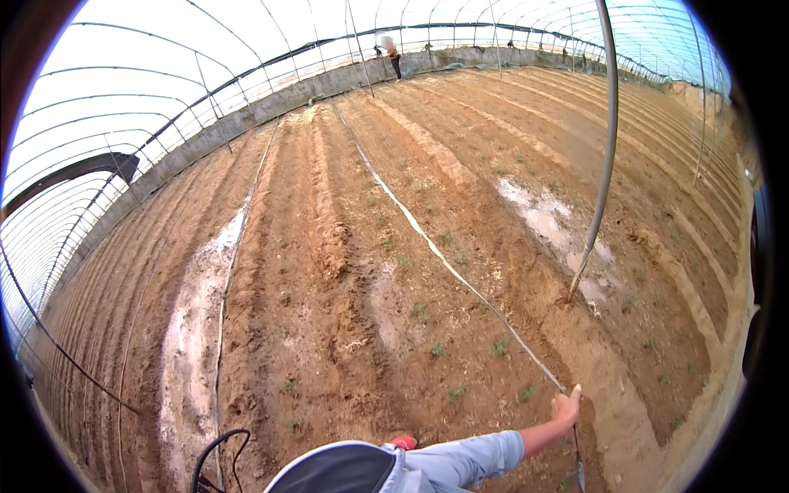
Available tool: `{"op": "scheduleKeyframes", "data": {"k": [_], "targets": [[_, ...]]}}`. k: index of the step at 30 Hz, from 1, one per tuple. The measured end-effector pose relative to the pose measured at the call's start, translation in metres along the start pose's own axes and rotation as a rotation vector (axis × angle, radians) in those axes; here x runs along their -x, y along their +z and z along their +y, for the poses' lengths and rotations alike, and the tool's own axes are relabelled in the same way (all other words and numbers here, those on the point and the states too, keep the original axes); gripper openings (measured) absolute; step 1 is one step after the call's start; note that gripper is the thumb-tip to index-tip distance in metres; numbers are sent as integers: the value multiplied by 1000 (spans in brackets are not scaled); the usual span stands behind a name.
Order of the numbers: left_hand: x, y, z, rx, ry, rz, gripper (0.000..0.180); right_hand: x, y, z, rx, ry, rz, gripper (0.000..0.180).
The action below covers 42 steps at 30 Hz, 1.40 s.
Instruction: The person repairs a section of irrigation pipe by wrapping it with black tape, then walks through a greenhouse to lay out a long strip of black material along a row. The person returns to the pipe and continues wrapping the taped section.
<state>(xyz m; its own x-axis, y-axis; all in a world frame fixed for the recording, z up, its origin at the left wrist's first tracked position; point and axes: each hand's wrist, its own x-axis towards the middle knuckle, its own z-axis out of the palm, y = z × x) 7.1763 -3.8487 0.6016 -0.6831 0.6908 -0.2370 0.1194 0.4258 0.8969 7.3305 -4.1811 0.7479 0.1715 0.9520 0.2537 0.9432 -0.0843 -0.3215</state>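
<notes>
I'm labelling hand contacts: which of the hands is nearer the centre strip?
Right. The right hand appears closed around the centre strip, toward its near end at lower right; the left hand is out of view, so its place can't be told.

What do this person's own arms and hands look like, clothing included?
Only the right arm shows. Its sleeve is pale blue-grey, loose and creased, ending partway down the forearm. The right hand wears no visible glove. The left hand is out of view.
</notes>
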Motion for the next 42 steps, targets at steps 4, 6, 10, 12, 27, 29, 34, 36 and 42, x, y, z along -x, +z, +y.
{"op": "scheduleKeyframes", "data": {"k": [4,6,10,12,27,29,34,36,42], "targets": [[1,-2,5,-137,-45,-522,45,10,-6,28,189,166,40,24],[-3,-8,22,159,-298,-908,38,17,-8,47,295,268,42,23],[-17,-9,32,404,-539,-1019,24,16,3,77,422,325,-80,22],[-16,-11,41,419,-569,-1065,19,0,-5,47,264,262,-107,21],[-23,11,14,1108,-825,-1265,26,-14,-7,-12,-1319,848,-271,16],[-7,13,19,1028,-877,-1203,24,-12,-10,-4,-1307,851,-142,16],[3,10,0,886,-988,-968,15,-13,-11,36,-714,604,-98,21],[15,3,0,792,-903,-913,14,-15,-12,44,-608,616,-46,23],[60,-21,12,399,-525,-961,8,-12,36,92,-475,492,261,21]]}}
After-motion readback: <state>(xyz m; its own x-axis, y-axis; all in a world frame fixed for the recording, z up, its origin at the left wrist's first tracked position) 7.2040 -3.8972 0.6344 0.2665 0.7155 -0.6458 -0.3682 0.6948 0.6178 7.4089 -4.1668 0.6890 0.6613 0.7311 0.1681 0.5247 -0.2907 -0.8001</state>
